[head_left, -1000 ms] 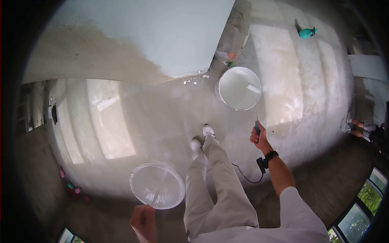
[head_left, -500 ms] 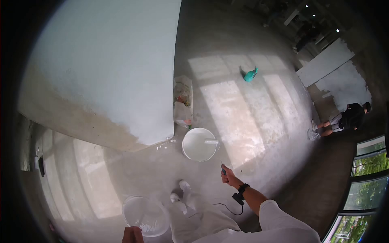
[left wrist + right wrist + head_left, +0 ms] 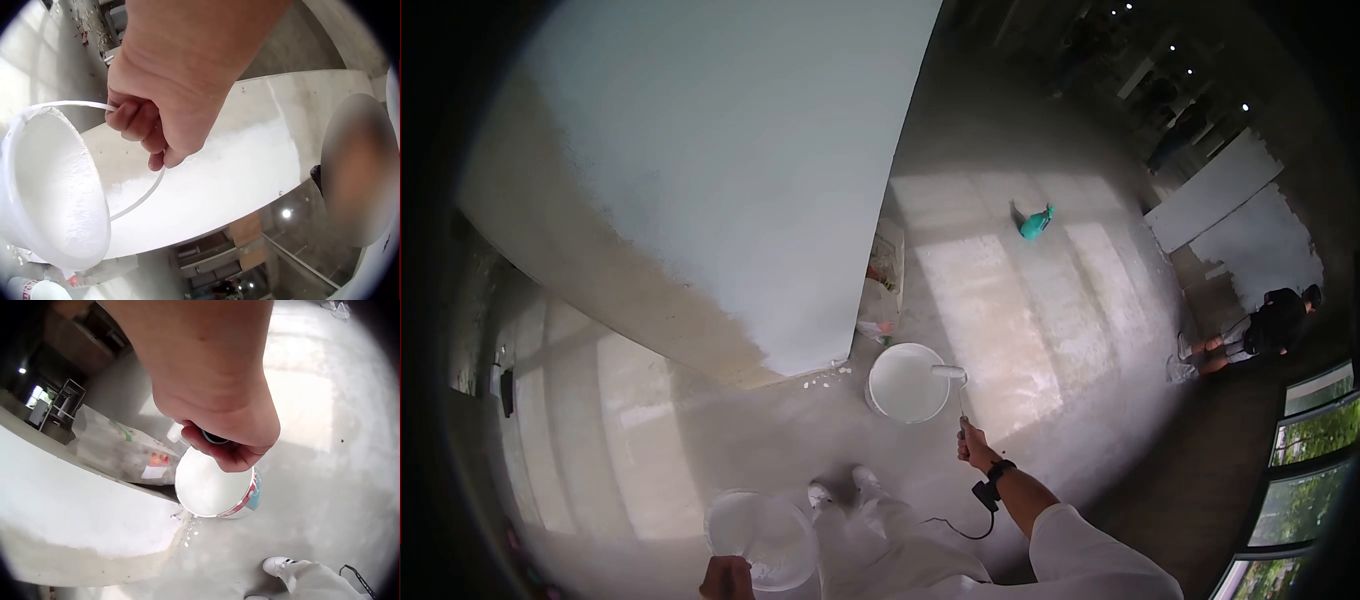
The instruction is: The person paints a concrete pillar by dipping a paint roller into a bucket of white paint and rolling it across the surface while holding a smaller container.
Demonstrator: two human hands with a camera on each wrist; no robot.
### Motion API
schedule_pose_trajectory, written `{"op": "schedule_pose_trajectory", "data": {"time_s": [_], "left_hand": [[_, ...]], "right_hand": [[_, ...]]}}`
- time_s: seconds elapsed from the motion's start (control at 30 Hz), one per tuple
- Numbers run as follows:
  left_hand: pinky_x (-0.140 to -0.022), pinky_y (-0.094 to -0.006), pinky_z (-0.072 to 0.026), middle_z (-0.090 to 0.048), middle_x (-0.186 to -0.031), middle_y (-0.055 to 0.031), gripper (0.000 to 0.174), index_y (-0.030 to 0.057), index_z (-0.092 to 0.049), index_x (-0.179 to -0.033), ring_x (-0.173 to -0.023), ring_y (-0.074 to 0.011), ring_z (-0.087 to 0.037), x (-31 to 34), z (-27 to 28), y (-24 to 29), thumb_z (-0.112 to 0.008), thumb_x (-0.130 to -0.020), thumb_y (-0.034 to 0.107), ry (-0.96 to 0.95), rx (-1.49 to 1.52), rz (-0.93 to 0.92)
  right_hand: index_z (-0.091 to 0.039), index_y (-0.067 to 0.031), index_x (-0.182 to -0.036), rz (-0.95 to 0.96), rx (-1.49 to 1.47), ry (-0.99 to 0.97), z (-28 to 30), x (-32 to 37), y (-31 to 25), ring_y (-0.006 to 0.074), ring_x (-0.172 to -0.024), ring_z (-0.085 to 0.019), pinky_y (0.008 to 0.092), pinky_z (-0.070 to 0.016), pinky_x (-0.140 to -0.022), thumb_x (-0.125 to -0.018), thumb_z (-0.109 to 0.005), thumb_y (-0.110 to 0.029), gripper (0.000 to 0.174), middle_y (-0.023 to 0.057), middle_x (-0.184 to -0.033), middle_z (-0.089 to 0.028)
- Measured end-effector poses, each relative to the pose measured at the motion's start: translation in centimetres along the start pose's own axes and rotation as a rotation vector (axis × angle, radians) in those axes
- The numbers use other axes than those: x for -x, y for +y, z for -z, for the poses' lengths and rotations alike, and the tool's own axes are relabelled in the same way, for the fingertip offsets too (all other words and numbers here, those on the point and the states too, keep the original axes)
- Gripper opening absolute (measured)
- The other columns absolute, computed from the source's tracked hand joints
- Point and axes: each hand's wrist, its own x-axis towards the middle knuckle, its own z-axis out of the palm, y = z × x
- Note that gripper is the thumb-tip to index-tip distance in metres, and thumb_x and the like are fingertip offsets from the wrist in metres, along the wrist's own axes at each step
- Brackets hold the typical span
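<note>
In the head view my left hand (image 3: 727, 578) grips the thin handle of a white bucket (image 3: 745, 520). The left wrist view shows that hand (image 3: 169, 94) curled round the wire handle (image 3: 147, 203), the bucket (image 3: 59, 187) hanging tilted beside it. My right hand (image 3: 974, 446) holds a paint roller by its handle; the white roller head (image 3: 947, 371) is over the right rim of a second bucket (image 3: 905, 388) on the floor. In the right wrist view the right hand (image 3: 219, 419) is curled round the handle end, above the white-filled bucket (image 3: 209, 484).
A partly painted panel (image 3: 750, 180) rises at the left, with white drops (image 3: 828, 380) on the floor by its corner. A plastic bag (image 3: 119, 447) lies beside it. A green bottle (image 3: 1034, 223) stands farther off. A person (image 3: 1270, 325) is at the right, near another panel (image 3: 1260, 240).
The head view has tilted up and shifted, bringing the far floor and a person into sight. The roller, earlier inside the floor bucket, now lies across its rim. Both hands keep their holds.
</note>
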Motion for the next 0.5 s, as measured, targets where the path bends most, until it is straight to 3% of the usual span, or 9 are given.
{"op": "schedule_pose_trajectory", "data": {"time_s": [0.1,0.3,0.43,0.5], "left_hand": [[-0.055,-0.0237,-0.0322,-0.047,-0.071,0.0022,0.019,-0.0015,-0.062,-0.092,-0.063,-0.0072,-0.037,0.0,0.3,0.4,-0.058,-0.098,0.016,-0.023,0.012,0.017],[-0.055,-0.0237,-0.0311,-0.045,-0.070,0.0031,0.019,-0.0013,-0.062,-0.091,-0.063,-0.0069,-0.035,0.7,-0.5,1.8,-0.058,-0.098,0.015,-0.015,0.007,0.042],[-0.057,-0.0232,-0.0341,-0.049,-0.073,0.0021,0.019,-0.0019,-0.062,-0.091,-0.065,-0.0074,-0.039,0.4,-0.9,2.2,-0.058,-0.098,0.015,-0.020,-0.051,0.062],[-0.059,-0.0229,-0.0355,-0.051,-0.074,0.0016,0.019,-0.0023,-0.062,-0.092,-0.066,-0.0076,-0.040,0.2,-1.2,1.7,-0.058,-0.098,0.015,-0.011,0.001,0.070]], "right_hand": [[-0.043,-0.0146,-0.067,0.032,0.014,0.053,-0.5,-1.2,0.5,0.0117,-0.037,-0.032,0.0293,-0.0268,-0.037,-0.090,-0.059,-0.049,0.044,-0.0035,-0.048,-0.033],[-0.047,-0.0112,-0.066,0.117,0.059,0.078,-0.2,-1.6,0.0,0.0134,-0.036,-0.038,0.0313,-0.0316,-0.035,-0.090,-0.060,-0.048,0.045,-0.0012,-0.048,-0.039],[-0.052,-0.0063,-0.061,0.271,0.280,0.221,-0.2,-2.6,-0.5,0.0155,-0.034,-0.046,0.0345,-0.0368,-0.034,-0.089,-0.060,-0.049,0.052,0.0024,-0.051,-0.050],[-0.052,-0.0068,-0.063,0.341,0.395,0.284,-0.4,-3.3,-0.4,0.0153,-0.036,-0.046,0.0334,-0.0380,-0.035,-0.090,-0.060,-0.046,0.048,0.0019,-0.050,-0.048]]}}
